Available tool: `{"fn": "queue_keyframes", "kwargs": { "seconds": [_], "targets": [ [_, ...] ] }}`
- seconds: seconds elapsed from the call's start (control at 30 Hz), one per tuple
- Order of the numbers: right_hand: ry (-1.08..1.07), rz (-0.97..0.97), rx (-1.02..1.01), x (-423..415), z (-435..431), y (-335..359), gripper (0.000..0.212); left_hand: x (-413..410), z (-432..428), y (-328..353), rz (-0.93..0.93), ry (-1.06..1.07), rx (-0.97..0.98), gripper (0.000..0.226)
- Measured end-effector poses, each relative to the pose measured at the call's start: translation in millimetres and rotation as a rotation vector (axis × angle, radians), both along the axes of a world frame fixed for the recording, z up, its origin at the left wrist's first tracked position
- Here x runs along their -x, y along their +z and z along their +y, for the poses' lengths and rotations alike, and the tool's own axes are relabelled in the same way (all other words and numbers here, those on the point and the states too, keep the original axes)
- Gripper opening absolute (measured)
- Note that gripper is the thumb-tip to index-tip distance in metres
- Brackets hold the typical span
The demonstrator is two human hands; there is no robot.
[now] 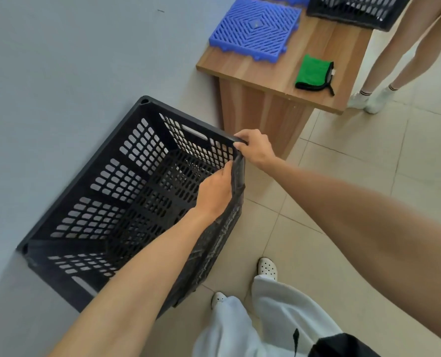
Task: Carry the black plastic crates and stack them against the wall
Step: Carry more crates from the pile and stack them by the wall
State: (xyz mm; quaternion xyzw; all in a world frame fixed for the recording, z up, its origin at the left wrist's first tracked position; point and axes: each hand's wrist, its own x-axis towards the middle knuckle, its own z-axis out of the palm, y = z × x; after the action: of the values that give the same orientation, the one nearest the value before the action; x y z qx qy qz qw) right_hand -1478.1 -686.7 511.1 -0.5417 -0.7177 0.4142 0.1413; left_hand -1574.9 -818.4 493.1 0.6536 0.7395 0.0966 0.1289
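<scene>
A large black plastic crate [111, 202] with slotted walls stands against the grey wall [47, 86], its open top facing me. My left hand [215, 193] grips the crate's near rim from the inside. My right hand [256, 149] holds the rim's right corner, fingers curled over the edge. A second black crate [356, 10] sits on the wooden table at the top right, partly cut off by the frame.
The wooden table [278, 81] stands just right of the crate, bearing blue plastic grid tiles [255, 29] and a green cloth [313, 73]. Another person's legs [394, 60] stand by the table's right end. My own feet [267, 269] are on the beige tiled floor [368, 163].
</scene>
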Motion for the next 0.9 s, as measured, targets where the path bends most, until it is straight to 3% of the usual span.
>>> {"fn": "queue_keyframes", "kwargs": {
  "seconds": [0.9],
  "targets": [
    [0.108,-0.084,-0.063,-13,-12,-4,0.031,-6,-15,-12,-0.298,0.025,0.049,0.052]
  ]
}}
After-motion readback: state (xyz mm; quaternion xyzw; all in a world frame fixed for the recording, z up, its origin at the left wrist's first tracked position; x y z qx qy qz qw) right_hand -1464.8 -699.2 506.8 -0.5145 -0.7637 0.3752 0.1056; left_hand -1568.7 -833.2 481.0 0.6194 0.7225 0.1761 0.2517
